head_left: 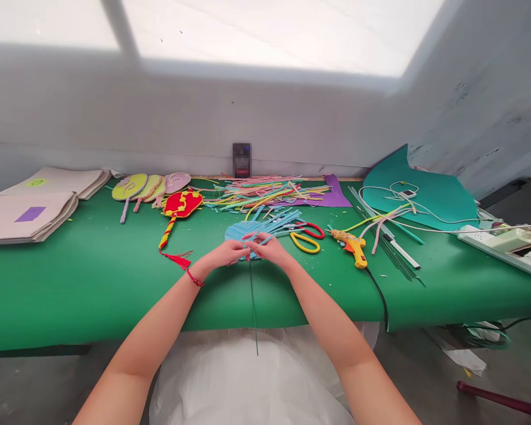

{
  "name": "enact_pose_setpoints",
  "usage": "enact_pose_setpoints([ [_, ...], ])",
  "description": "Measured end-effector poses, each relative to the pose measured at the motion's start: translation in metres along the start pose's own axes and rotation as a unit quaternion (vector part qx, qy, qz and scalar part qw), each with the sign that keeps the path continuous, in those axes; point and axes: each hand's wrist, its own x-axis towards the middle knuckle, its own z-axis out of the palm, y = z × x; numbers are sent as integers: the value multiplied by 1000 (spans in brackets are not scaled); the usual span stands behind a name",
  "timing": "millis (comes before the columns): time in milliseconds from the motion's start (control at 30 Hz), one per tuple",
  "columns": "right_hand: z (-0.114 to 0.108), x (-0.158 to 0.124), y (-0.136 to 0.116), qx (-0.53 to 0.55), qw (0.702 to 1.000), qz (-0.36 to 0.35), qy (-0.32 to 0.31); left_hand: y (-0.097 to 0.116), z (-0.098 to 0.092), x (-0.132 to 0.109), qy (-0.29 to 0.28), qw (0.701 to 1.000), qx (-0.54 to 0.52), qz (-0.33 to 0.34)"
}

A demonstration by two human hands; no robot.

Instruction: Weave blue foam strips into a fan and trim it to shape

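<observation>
the left hand [230,252] and right hand [268,247] meet at the near edge of a round blue pipe-cleaner disc [241,230], lying between and just beyond the fingers above the green desk [115,283]. both sets of fingers are pressed together, pinching the disc, though which strand each grips is too small to tell. loose blue ends fan out beyond the right fingers, and a thin green wire [253,307] hangs from between the hands toward the person. just right of the fingers lie scissors [303,248] with red and yellow handles; farther right, a yellow glue gun [353,244] and a bundle of dark green wires [398,260]. left of the fingers rests a red fan [177,205] with yellow trim and a tassel, with pale round fans [130,186] beyond it. straight past the fingers, loose pipe cleaners [256,192] are heaped before an upright phone [242,159] at the wall.
</observation>
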Motion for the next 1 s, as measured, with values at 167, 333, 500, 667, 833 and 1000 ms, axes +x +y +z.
enact_pose_setpoints([
  [167, 0, 0, 2, 8, 1000, -9, 8, 1, 3, -2, -35, 999, 14, -14],
  [333, -4, 4, 7, 45, 996, -34, 70, -4, 4, 5, 37, 999, -32, 19],
  [500, -4, 4, 2, 72, 992, -44, 94, -6, 2, 9, 67, 995, -65, 32],
  [667, -5, 6, 5, 116, 989, -11, 91, -1, 4, 2, 0, 998, -43, 50],
  [833, -5, 8, 12, 149, 987, 65, 6, 7, 1, -9, -118, 991, -5, 59],
  [1000, -4, 8, 10, 191, 980, 56, -9, 7, -5, -9, -67, 996, -37, 53],
])
